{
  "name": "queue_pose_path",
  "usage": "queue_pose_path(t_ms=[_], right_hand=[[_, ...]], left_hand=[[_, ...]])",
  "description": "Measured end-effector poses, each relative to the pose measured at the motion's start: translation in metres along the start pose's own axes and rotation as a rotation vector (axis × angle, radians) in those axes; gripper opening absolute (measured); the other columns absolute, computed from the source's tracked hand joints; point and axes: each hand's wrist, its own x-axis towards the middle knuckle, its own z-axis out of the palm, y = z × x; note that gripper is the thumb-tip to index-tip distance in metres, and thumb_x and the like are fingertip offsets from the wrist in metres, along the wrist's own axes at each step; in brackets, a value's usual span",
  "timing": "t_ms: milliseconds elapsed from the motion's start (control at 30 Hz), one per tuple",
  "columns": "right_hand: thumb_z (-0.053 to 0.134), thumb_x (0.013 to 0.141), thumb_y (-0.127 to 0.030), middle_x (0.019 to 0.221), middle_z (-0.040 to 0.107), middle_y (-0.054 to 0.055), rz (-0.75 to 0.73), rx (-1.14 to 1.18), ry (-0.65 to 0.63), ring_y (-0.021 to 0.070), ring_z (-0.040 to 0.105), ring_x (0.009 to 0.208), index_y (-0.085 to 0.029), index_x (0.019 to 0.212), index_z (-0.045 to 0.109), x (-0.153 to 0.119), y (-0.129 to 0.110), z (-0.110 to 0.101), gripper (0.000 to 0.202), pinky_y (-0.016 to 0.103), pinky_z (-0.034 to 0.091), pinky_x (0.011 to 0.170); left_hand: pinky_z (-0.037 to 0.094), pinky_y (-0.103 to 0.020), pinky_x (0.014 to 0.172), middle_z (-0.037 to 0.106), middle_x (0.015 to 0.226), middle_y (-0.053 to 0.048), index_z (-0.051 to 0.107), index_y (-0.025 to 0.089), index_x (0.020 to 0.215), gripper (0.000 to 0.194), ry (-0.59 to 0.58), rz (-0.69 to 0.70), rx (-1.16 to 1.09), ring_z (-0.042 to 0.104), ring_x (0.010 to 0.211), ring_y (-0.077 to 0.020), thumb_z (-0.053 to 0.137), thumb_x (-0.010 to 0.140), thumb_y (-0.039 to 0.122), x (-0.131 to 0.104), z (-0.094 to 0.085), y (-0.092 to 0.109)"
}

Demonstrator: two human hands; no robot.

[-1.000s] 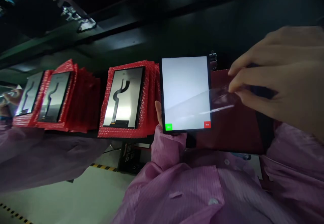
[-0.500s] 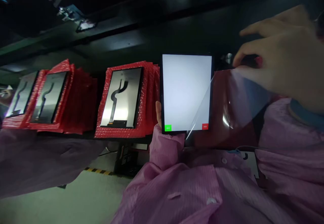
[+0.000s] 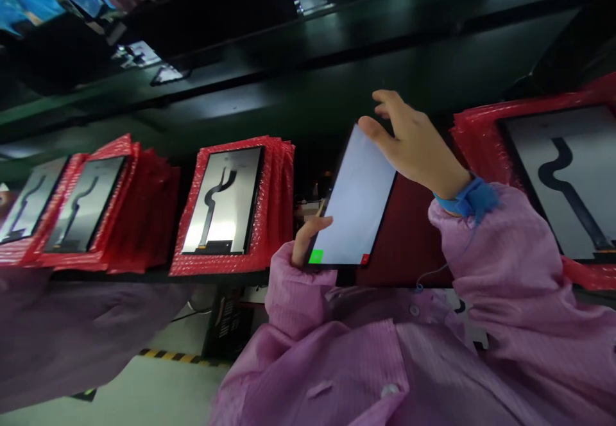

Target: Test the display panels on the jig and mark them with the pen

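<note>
From my seat I see the lit screen (image 3: 353,208) held up between both hands, tilted so its white face turns toward the left and slightly up, which I take as a way to catch the light across the glass. The left hand (image 3: 308,238) pinches the near left corner, thumb on the front edge beside the green square, so the panel is carried by its rim and the lit face is left bare. The right hand (image 3: 414,140) grips the far top corner, thumb against the edge, the other fingers spread loosely above it; a blue wrist strap (image 3: 466,198) sits at the cuff of the pink sleeve (image 3: 505,272). The hands are apart, one at each opposite corner, which steadies the panel against twisting.

The screen hangs just above a dark red mat (image 3: 409,240) on the black bench (image 3: 289,102), not resting on it as far as I can tell.

To the left, a stack of red bubble-wrap sleeves (image 3: 231,204) leans back with a panel lying face down on top, its ribbon cable showing; I judge the padding keeps the glass off the bench. Two more such stacks (image 3: 81,211) stand further left, and another (image 3: 553,176) lies at the right edge.
</note>
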Motion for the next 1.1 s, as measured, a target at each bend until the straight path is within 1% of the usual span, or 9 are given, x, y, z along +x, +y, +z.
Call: queue_pose_path(t_ms=[100,167,233,300,433,500,600,700,1100], right_hand=[[0.039,0.103,-0.059,0.111,0.069,0.012,-0.021,0.042,-0.030,0.0287,0.066,0.108,-0.014,0.136,0.049,0.000,0.012,0.009,0.057,0.053,0.046,0.104],[0.046,0.100,-0.058,0.104,0.070,0.013,0.000,-0.025,-0.036,0.0305,0.067,0.105,-0.010,0.129,0.055,-0.002,0.017,0.009,0.056,0.060,0.040,0.109],[0.050,0.099,-0.053,0.102,0.070,0.014,0.015,-0.091,-0.037,0.0316,0.067,0.104,-0.009,0.122,0.058,-0.005,0.018,0.005,0.050,0.065,0.033,0.113],[0.050,0.099,-0.048,0.098,0.070,0.013,0.007,-0.121,-0.037,0.0315,0.067,0.103,-0.010,0.119,0.059,-0.008,0.017,0.000,0.045,0.068,0.029,0.114],[0.048,0.100,-0.046,0.093,0.070,0.012,-0.004,-0.150,-0.055,0.0314,0.067,0.103,-0.010,0.118,0.059,-0.011,0.015,-0.007,0.042,0.069,0.027,0.114],[0.048,0.100,-0.045,0.094,0.070,0.013,0.010,-0.168,-0.085,0.0316,0.067,0.104,-0.010,0.119,0.059,-0.010,0.015,-0.009,0.042,0.068,0.028,0.115],[0.047,0.100,-0.046,0.097,0.071,0.014,0.005,-0.185,-0.112,0.0312,0.067,0.105,-0.011,0.122,0.059,-0.010,0.017,-0.011,0.044,0.066,0.028,0.115],[0.045,0.101,-0.048,0.102,0.071,0.015,-0.013,-0.199,-0.121,0.0315,0.066,0.107,-0.011,0.124,0.058,-0.009,0.018,-0.012,0.045,0.066,0.028,0.114],[0.051,0.098,-0.045,0.104,0.070,0.015,0.017,-0.211,-0.106,0.0328,0.066,0.103,-0.012,0.119,0.060,-0.009,0.014,-0.011,0.039,0.066,0.033,0.111]], left_hand=[[0.063,-0.038,0.078,0.074,0.118,-0.003,0.058,0.024,0.141,0.055,-0.224,0.024,-0.047,0.073,0.102,-0.0265,0.052,0.089,0.040,0.008,0.017,0.011],[0.057,-0.039,0.100,0.064,0.140,-0.002,0.051,0.027,0.148,0.057,-0.359,0.154,-0.010,0.061,0.129,-0.0266,0.052,0.093,0.041,0.013,0.028,0.020],[0.047,-0.041,0.113,0.053,0.152,-0.002,0.048,0.028,0.150,0.054,-0.378,0.338,0.090,0.047,0.143,-0.0251,0.041,0.100,0.048,0.012,0.033,0.024],[0.045,-0.042,0.114,0.053,0.151,-0.006,0.054,0.026,0.144,0.052,-0.264,0.497,0.220,0.047,0.142,-0.0246,0.029,0.105,0.049,0.006,0.029,0.021],[0.052,-0.039,0.099,0.064,0.114,-0.011,0.071,0.020,0.114,0.032,0.285,0.697,0.681,0.061,0.111,-0.0226,0.044,0.103,0.035,-0.010,0.002,-0.015],[0.052,-0.040,0.093,0.062,0.104,-0.011,0.072,0.018,0.109,0.027,0.444,0.709,0.970,0.060,0.101,-0.0232,0.048,0.101,0.028,-0.015,-0.013,-0.041],[0.051,-0.041,0.089,0.060,0.110,-0.014,0.072,0.018,0.115,0.029,0.429,0.659,1.269,0.058,0.099,-0.0251,0.048,0.100,0.023,-0.019,-0.026,-0.071],[0.050,-0.042,0.088,0.060,0.119,-0.015,0.070,0.020,0.124,0.032,0.419,0.648,1.392,0.056,0.103,-0.0272,0.050,0.099,0.023,-0.022,-0.027,-0.084],[0.049,-0.044,0.084,0.060,0.124,-0.017,0.066,0.026,0.134,0.043,0.344,0.635,1.521,0.055,0.102,-0.0306,0.052,0.093,0.021,-0.020,-0.027,-0.080]])
